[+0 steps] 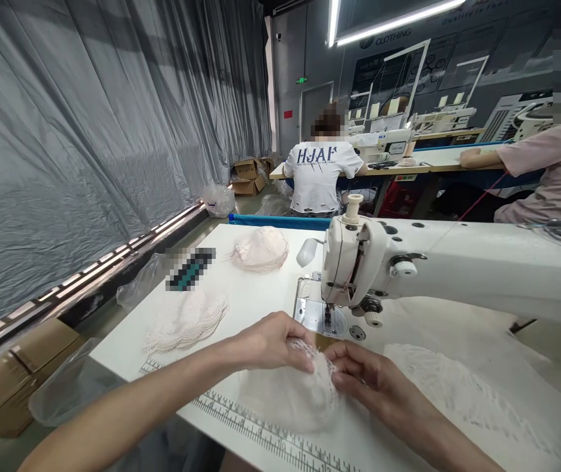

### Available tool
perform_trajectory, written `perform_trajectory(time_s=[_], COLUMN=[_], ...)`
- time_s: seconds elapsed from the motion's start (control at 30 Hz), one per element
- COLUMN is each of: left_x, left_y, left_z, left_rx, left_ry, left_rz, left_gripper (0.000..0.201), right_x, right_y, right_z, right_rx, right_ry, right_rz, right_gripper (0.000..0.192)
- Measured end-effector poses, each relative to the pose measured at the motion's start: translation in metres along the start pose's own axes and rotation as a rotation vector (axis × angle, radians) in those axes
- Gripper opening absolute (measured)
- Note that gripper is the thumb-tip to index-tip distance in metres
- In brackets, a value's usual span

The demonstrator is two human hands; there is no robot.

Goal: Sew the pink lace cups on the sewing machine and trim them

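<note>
Ruler [260, 429]: printed along the tabletop's near edge, nearest of all, well in front of the machine.
Left hand [270, 341]: just in front of the machine's needle plate; fingers curled shut, pinching the lace edge of the cup.
Right hand [363, 377]: beside the left, in front of the machine; fingers closed on the same lace edge from the other side.
Cup [285, 393]: pale padded piece with lace trim, flat on the tabletop [260, 295] just in front of the needle plate, not yet under the foot.
Lace sheet [457, 387]: spread flat in front of the machine's arm, right of the cup.
Progress: lace apparently being lined up on the cup by hand; no stitching of this piece visible; feeding under the needle judged still to come.
Lace pile [186, 321]: left of the machine, apart from the hands.
Machine [359, 262]: white sewing machine, needle [328, 313] raised over bare plate.
Far pile [260, 249]: pink pieces heaped left of the machine, behind the lace pile.
Beyond machine: person [322, 174] in white shirt seated, back turned; another person [550, 170] at right.
</note>
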State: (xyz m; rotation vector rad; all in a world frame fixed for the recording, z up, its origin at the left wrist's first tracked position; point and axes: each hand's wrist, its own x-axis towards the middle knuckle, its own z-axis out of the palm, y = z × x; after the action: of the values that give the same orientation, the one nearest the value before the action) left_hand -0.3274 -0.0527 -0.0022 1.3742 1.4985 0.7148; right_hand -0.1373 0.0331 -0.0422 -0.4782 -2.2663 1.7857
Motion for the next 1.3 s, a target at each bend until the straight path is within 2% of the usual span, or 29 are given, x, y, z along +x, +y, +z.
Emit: perform_trajectory(time_s=[0.23,0.4,0.53,0.6,0.77,0.9,1.0,1.13,1.3], left_x=[0.002,-0.004,-0.020,-0.032,-0.067,-0.088,-0.095,-0.101,-0.110], left_y=[0.004,0.015,0.029,0.038,0.057,0.060,0.059,0.057,0.050], left_z=[0.000,0.002,0.004,0.004,0.003,0.010,0.018,0.028,0.034], left_rx=[-0.116,-0.114,-0.067,-0.021,0.021,-0.125,-0.192,-0.248,-0.294], left_ry=[-0.052,0.046,0.158,0.198,0.297,0.250,0.219,0.253,0.247], left_rz=[-0.038,-0.015,0.023,0.051,0.095,0.086,0.088,0.036,0.023], left_gripper=[0.030,0.025,0.025,0.024,0.020,0.023,0.023,0.024,0.027], right_x=[-0.001,-0.006,-0.012,-0.014,-0.028,-0.050,-0.062,-0.068,-0.069], right_y=[-0.002,-0.012,-0.024,-0.029,-0.049,-0.069,-0.074,-0.067,-0.054], right_z=[-0.002,0.006,0.025,0.034,0.043,0.043,0.046,0.055,0.067], right_rx=[-0.049,-0.045,-0.194,-0.185,-0.007,0.068,0.073,-0.069,-0.199], right_ry=[0.075,0.081,0.253,0.285,0.127,0.011,0.024,0.073,0.161], right_rz=[-0.042,-0.099,-0.101,-0.103,-0.093,-0.089,-0.122,-0.153,-0.061], right_gripper=[0.022,0.029,0.033,0.030,0.036,0.026,0.014,0.020,0.029])
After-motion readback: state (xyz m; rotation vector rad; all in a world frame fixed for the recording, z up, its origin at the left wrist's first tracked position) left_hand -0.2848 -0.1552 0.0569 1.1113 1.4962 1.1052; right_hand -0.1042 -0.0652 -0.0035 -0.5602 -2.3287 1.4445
